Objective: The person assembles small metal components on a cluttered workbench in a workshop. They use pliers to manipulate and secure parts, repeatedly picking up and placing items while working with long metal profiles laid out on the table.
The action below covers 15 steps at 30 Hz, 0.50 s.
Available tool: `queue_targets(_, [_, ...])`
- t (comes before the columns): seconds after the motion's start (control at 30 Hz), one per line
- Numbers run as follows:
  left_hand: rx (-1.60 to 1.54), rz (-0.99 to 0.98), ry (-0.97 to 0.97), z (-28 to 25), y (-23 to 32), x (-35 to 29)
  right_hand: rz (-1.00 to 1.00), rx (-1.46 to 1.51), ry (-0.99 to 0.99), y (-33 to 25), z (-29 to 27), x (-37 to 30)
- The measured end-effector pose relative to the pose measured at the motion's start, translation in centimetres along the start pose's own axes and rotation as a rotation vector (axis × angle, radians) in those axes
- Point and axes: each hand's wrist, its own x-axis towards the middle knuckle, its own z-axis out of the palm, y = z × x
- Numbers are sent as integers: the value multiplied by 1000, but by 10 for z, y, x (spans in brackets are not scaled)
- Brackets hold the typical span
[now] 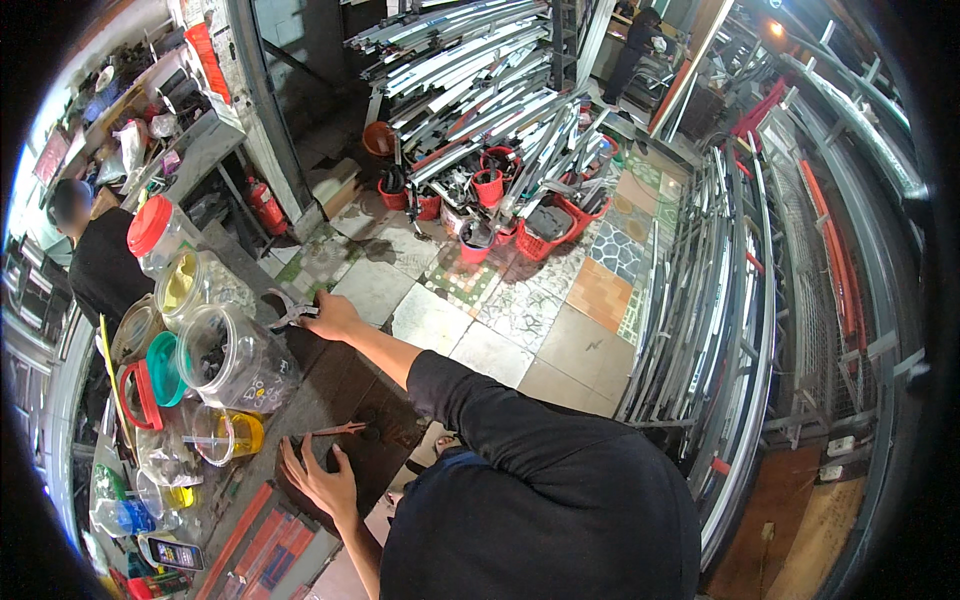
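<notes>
My right hand reaches over the far end of the workbench. Its fingers are closed around a silver plier-like tool, whose two arms spread toward the jars. Lower down, my left hand is open, fingers spread over the bench edge. Just beyond its fingertips lies a thin reddish tool with a forked end; I cannot make out its exact kind. Beside my hands stands a large clear plastic jar with dark small parts inside. Closer to my left hand is a small container with yellow contents.
More clear jars, one with a red lid, crowd the bench. A phone lies near flat red strips. A person in black is at the left. Metal profiles, red baskets and a profile rack surround the tiled floor.
</notes>
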Motion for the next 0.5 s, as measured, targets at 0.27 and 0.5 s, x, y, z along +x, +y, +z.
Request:
queue_targets(0.27, [-8, 2, 0, 4, -5, -3, -233, -103, 473, -5, -9, -54])
queue_targets(0.5, [-9, 3, -8, 5, -6, -4, -766, -248, -234, 8, -23, -179])
